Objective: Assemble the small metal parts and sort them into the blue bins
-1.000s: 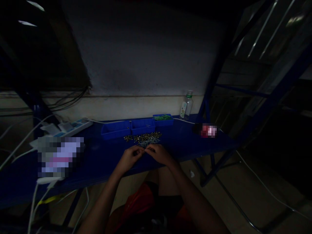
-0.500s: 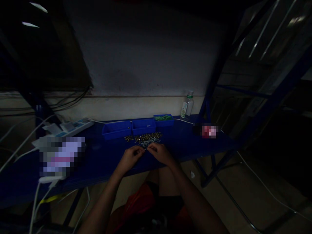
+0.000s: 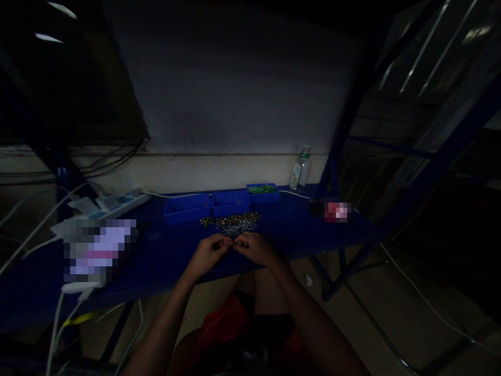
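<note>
My left hand (image 3: 212, 253) and my right hand (image 3: 256, 247) meet fingertip to fingertip over the front part of the blue table. Both are closed in a pinch; what sits between the fingers is too small and dark to make out. Right beyond the fingertips lies a pile of thin silvery pins (image 3: 239, 227), which look like nails or screws. Behind it spreads a heap of small brass-coloured metal pieces (image 3: 235, 220). Two blue trays (image 3: 188, 210) stand behind the heap, the right one with a few thin pieces in it.
A smaller blue tray (image 3: 263, 197) holds green items. A clear bottle (image 3: 300, 171) stands upright at the back right. To the left are a white power strip (image 3: 121, 206) with plugs and cables, and a blurred-out object (image 3: 104, 250). Another blurred-out reddish object (image 3: 335, 211) lies at the right.
My fingertips have come closer together, the right hand shifting slightly left. The thin light piece seen between them before is now hidden. Trays and heaps look unchanged.
</note>
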`<act>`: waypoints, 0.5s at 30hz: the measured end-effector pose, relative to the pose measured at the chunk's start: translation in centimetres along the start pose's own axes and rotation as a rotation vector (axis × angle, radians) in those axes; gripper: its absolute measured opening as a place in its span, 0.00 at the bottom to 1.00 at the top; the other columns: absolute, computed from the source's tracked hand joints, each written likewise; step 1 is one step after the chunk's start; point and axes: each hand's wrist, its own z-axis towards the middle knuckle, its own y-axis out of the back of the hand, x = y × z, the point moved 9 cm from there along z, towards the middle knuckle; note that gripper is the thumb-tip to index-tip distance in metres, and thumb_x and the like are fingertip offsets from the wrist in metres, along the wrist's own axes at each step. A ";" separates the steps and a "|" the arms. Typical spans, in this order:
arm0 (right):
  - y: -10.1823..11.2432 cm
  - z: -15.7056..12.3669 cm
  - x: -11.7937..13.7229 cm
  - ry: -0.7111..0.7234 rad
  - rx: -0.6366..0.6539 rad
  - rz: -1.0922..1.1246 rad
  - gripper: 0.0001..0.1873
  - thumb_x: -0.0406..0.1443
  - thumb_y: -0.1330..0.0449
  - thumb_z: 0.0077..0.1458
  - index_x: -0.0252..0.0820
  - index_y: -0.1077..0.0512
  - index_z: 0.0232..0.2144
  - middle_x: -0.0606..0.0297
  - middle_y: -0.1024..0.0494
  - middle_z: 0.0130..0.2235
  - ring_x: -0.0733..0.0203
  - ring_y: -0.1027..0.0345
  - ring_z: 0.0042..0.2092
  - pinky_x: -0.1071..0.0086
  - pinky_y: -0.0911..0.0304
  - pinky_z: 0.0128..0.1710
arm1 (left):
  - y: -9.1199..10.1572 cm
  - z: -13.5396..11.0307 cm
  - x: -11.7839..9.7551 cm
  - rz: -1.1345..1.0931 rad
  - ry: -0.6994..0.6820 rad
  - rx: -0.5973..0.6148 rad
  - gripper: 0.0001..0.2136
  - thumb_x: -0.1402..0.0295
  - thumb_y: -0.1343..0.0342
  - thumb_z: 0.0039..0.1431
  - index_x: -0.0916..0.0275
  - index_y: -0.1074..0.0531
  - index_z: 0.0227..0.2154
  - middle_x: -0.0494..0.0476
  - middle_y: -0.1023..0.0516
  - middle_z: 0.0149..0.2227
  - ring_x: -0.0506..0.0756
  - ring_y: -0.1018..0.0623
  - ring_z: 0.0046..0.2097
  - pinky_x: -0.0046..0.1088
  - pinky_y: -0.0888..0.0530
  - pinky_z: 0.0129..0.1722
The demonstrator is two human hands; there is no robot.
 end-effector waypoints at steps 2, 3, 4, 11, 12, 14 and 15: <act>0.0 0.0 -0.1 -0.009 -0.005 0.001 0.06 0.37 0.43 0.52 0.42 0.29 0.31 0.67 0.29 0.30 0.68 0.36 0.31 0.75 0.44 0.32 | 0.0 0.0 0.2 0.004 0.009 -0.002 0.10 0.64 0.49 0.54 0.64 0.27 0.32 0.54 0.23 0.32 0.53 0.26 0.35 0.26 0.32 0.36; 0.0 0.0 -0.1 -0.014 -0.007 0.006 0.06 0.37 0.44 0.52 0.42 0.29 0.31 0.67 0.28 0.30 0.68 0.36 0.31 0.75 0.44 0.32 | 0.0 0.0 0.3 0.006 0.017 -0.006 0.10 0.64 0.49 0.54 0.64 0.27 0.32 0.54 0.23 0.32 0.53 0.26 0.34 0.26 0.32 0.36; 0.1 0.0 -0.2 -0.021 -0.012 0.014 0.05 0.37 0.44 0.53 0.42 0.30 0.31 0.67 0.28 0.29 0.68 0.36 0.30 0.75 0.43 0.31 | 0.1 0.0 0.4 0.009 0.024 -0.011 0.10 0.64 0.50 0.54 0.64 0.27 0.33 0.54 0.23 0.32 0.53 0.26 0.34 0.25 0.32 0.36; 0.8 -0.1 -0.8 -0.106 -0.083 0.134 0.07 0.37 0.47 0.54 0.41 0.32 0.34 0.67 0.26 0.31 0.67 0.33 0.31 0.75 0.41 0.32 | -0.4 0.1 0.0 0.083 0.012 0.039 0.10 0.65 0.51 0.54 0.64 0.28 0.32 0.53 0.24 0.31 0.52 0.27 0.32 0.24 0.33 0.33; 0.9 -0.1 -0.8 -0.109 -0.086 0.148 0.07 0.37 0.47 0.54 0.41 0.32 0.34 0.67 0.26 0.31 0.67 0.32 0.32 0.75 0.40 0.32 | -0.7 0.2 -0.2 0.101 0.004 0.063 0.10 0.65 0.51 0.55 0.63 0.28 0.32 0.53 0.24 0.31 0.52 0.27 0.32 0.24 0.33 0.33; 0.9 -0.1 -0.6 -0.098 -0.072 0.174 0.07 0.38 0.47 0.54 0.41 0.32 0.35 0.67 0.26 0.31 0.67 0.32 0.32 0.75 0.40 0.33 | -1.1 0.3 -0.6 0.138 -0.014 0.102 0.10 0.65 0.52 0.55 0.63 0.27 0.31 0.54 0.24 0.32 0.52 0.27 0.33 0.24 0.33 0.33; 0.8 -0.1 -0.5 -0.089 -0.059 0.186 0.07 0.38 0.47 0.54 0.41 0.32 0.35 0.67 0.26 0.31 0.67 0.32 0.32 0.75 0.39 0.33 | -1.2 0.3 -0.7 0.154 -0.023 0.113 0.10 0.65 0.52 0.55 0.63 0.27 0.31 0.54 0.25 0.33 0.53 0.27 0.34 0.24 0.33 0.34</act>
